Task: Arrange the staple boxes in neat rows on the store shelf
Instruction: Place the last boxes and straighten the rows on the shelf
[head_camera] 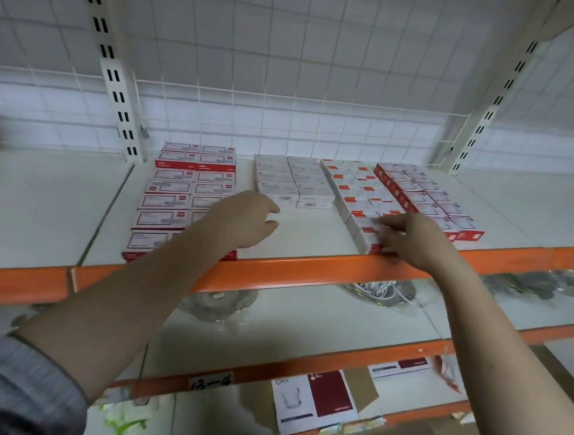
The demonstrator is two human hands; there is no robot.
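Staple boxes lie in rows on the white shelf (304, 239) with an orange front rail. At the left is a double row of red-and-white boxes (178, 188). In the middle stands a shorter block of white boxes (292, 180). To the right run a row of white boxes with orange labels (359, 195) and a row of red-edged boxes (424, 197). My left hand (247, 221) hovers over the bare shelf beside the left rows, fingers loosely curled and holding nothing. My right hand (411, 240) touches the front boxes of the orange-label row with its fingertips.
White wire mesh (289, 80) backs the shelf, between slotted uprights (117, 84). Bare shelf board lies in front of the middle white block. Lower shelves hold clear glass dishes (217, 304), wrapped wares and flat product boxes (315, 401).
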